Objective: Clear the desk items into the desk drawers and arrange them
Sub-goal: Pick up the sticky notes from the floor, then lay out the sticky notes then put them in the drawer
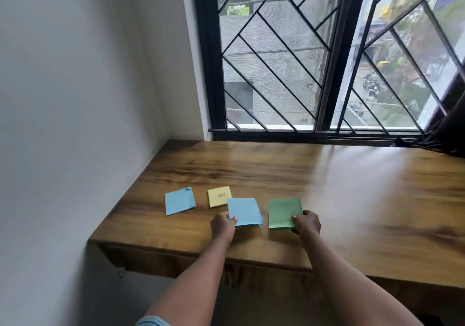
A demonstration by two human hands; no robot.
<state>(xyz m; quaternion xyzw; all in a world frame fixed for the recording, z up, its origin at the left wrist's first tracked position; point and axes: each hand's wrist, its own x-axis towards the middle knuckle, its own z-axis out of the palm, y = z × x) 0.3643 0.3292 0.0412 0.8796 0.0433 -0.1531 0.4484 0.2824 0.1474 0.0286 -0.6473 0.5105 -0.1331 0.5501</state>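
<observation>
A wooden desk sits below the black-framed, diagonally barred window, white wall left of it, daylight glossing the wood.

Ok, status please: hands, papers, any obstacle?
Left hand pinches near blue paper. Right hand pinches green paper. Far blue paper and yellow paper lie on desk. No obstacle seen.

Home study: desk, barred window

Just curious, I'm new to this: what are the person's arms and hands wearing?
Nothing much: the left hand and right hand are ungloved, with no watch, ring or bracelet showing, and both forearms are bare. A bit of light blue fabric shows by the left arm at the bottom edge, possibly a sleeve.
</observation>
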